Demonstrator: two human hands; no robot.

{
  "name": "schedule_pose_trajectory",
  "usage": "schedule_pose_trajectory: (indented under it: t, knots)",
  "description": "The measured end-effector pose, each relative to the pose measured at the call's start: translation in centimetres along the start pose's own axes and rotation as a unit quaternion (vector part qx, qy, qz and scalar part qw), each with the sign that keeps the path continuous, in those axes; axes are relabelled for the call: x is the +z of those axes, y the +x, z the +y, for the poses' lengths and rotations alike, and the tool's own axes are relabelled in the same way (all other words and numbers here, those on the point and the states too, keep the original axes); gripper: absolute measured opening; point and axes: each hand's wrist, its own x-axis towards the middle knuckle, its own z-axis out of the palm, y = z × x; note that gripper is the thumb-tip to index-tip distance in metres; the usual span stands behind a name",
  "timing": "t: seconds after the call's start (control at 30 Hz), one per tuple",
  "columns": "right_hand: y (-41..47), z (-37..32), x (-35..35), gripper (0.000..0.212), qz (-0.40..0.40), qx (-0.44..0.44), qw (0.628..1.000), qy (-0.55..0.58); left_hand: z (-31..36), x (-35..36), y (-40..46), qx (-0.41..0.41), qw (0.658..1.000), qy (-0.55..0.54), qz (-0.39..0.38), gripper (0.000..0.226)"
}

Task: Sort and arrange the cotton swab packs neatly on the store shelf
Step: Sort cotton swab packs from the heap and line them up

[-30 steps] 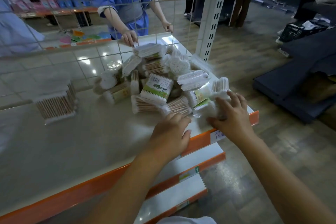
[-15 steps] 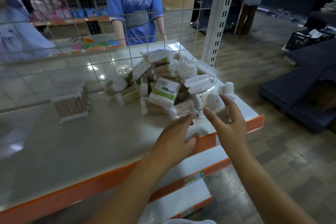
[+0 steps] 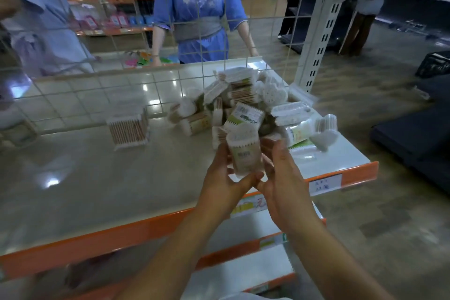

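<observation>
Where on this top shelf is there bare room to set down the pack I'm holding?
The bare shelf top is free from the standing swab pack forward to the orange front edge, and between that pack and the heap. The right end is crowded with the heap. Both the left hand and right hand hold the held pack.

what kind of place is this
Most likely a retail store aisle: an orange-edged shelf with a price label, a heap of cotton swab packs, and more stocked shelving behind the wire grid.
</observation>
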Motion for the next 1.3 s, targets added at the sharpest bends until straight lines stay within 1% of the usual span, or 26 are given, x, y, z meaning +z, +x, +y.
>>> schedule_pose_trajectory:
  t: [0.03, 0.13, 0.2, 0.27, 0.33, 0.37, 0.4, 0.43, 0.5, 0.53, 0.6, 0.63, 0.67, 0.7, 0.73, 0.77, 0.83, 0.87, 0.9, 1.0, 1.03, 1.07, 1.1, 1.17, 1.23, 1.3]
  knots:
    - [-0.2, -0.1, 0.1, 0.060, -0.017, 0.000, 1.000, -0.008, 0.0, -0.3, 0.0, -0.002, 1.000, -0.008, 0.010, 0.053]
    - [-0.4, -0.3, 0.4, 0.042, -0.053, -0.027, 0.996, -0.060, 0.2, -1.1, -0.1, 0.003, 1.000, -0.019, 0.023, 0.049]
    - [-0.2, -0.6, 0.5, 0.039, -0.069, -0.070, 0.988, -0.123, 0.3, -1.5, -0.2, 0.011, 0.999, -0.018, 0.026, 0.048]
    - [0.2, -1.2, 0.6, 0.050, -0.095, -0.128, 0.963, -0.217, 0.5, -1.7, -0.3, 0.021, 1.000, -0.009, 0.019, 0.051]
    - [0.8, -2.1, 0.7, 0.069, -0.117, -0.170, 0.925, -0.318, 0.8, -1.9, -0.5, 0.036, 0.999, 0.002, 0.000, 0.057]
    - [1.1, -2.5, 0.8, 0.072, -0.132, -0.187, 0.904, -0.360, 0.9, -1.9, -0.6, 0.044, 0.999, 0.006, -0.009, 0.058]
    - [1.4, -2.8, 0.9, 0.068, -0.145, -0.201, 0.887, -0.389, 1.1, -2.0, -0.7, 0.050, 0.999, 0.008, -0.014, 0.058]
    - [1.7, -3.1, 1.1, 0.060, -0.149, -0.212, 0.879, -0.400, 1.1, -2.1, -0.8, 0.056, 0.998, 0.010, -0.013, 0.059]
    - [2.0, -3.3, 1.2, 0.047, -0.137, -0.219, 0.889, -0.378, 1.1, -2.5, -1.1, 0.064, 0.998, 0.008, 0.002, 0.068]
    - [2.2, -3.3, 1.1, 0.044, -0.123, -0.214, 0.902, -0.354, 1.1, -2.8, -1.1, 0.066, 0.998, 0.005, 0.016, 0.072]
    - [2.4, -3.2, 1.2, 0.036, -0.091, -0.177, 0.939, -0.281, 1.3, -3.5, -1.2, 0.070, 0.996, -0.001, 0.049, 0.072]
    - [2.5, -3.0, 1.2, 0.032, -0.086, -0.140, 0.965, -0.206, 1.5, -4.0, -1.3, 0.073, 0.995, -0.013, 0.061, 0.070]
    - [2.5, -2.7, 1.3, 0.031, -0.094, -0.084, 0.987, -0.101, 1.7, -4.5, -1.2, 0.075, 0.994, -0.036, 0.069, 0.068]
    - [2.5, -2.2, 1.4, 0.031, -0.122, -0.019, 0.992, 0.012, 2.0, -5.1, -1.2, 0.078, 0.992, -0.067, 0.074, 0.066]
    - [2.3, -1.8, 1.6, 0.036, -0.155, 0.034, 0.983, 0.094, 2.2, -5.8, -1.2, 0.082, 0.989, -0.099, 0.079, 0.064]
    - [2.2, -1.3, 1.8, 0.049, -0.188, 0.068, 0.971, 0.134, 2.5, -6.5, -1.2, 0.086, 0.985, -0.122, 0.082, 0.062]
    - [1.9, -0.1, 2.3, 0.078, -0.233, 0.097, 0.958, 0.134, 3.1, -7.8, -1.1, 0.095, 0.983, -0.135, 0.083, 0.061]
    - [1.8, 0.5, 2.5, 0.085, -0.237, 0.101, 0.959, 0.117, 3.3, -8.4, -1.2, 0.094, 0.983, -0.136, 0.083, 0.062]
    - [1.7, 0.9, 2.8, 0.086, -0.236, 0.098, 0.963, 0.090, 3.5, -8.9, -1.2, 0.089, 0.982, -0.139, 0.086, 0.063]
    - [1.4, 1.6, 4.0, 0.065, -0.231, 0.040, 0.972, -0.023, 3.6, -10.6, -1.7, 0.088, 0.982, -0.138, 0.095, 0.059]
    - [1.4, 1.8, 4.4, 0.060, -0.228, 0.008, 0.972, -0.051, 3.6, -11.0, -1.8, 0.088, 0.983, -0.128, 0.095, 0.056]
    - [1.4, 1.9, 4.8, 0.060, -0.225, -0.035, 0.970, -0.081, 3.4, -11.5, -2.0, 0.084, 0.985, -0.118, 0.096, 0.053]
    - [1.3, 2.0, 5.2, 0.065, -0.224, -0.089, 0.963, -0.118, 3.2, -11.9, -2.2, 0.078, 0.986, -0.110, 0.098, 0.050]
    - [1.1, 2.3, 5.9, 0.075, -0.238, -0.184, 0.935, -0.190, 2.7, -12.5, -2.6, 0.064, 0.988, -0.101, 0.100, 0.048]
    - [1.0, 2.5, 6.8, 0.075, -0.258, -0.219, 0.910, -0.239, 2.0, -13.2, -3.1, 0.059, 0.988, -0.101, 0.098, 0.050]
    - [1.1, 2.9, 7.7, 0.068, -0.264, -0.235, 0.890, -0.288, 1.5, -13.9, -3.5, 0.057, 0.990, -0.086, 0.098, 0.052]
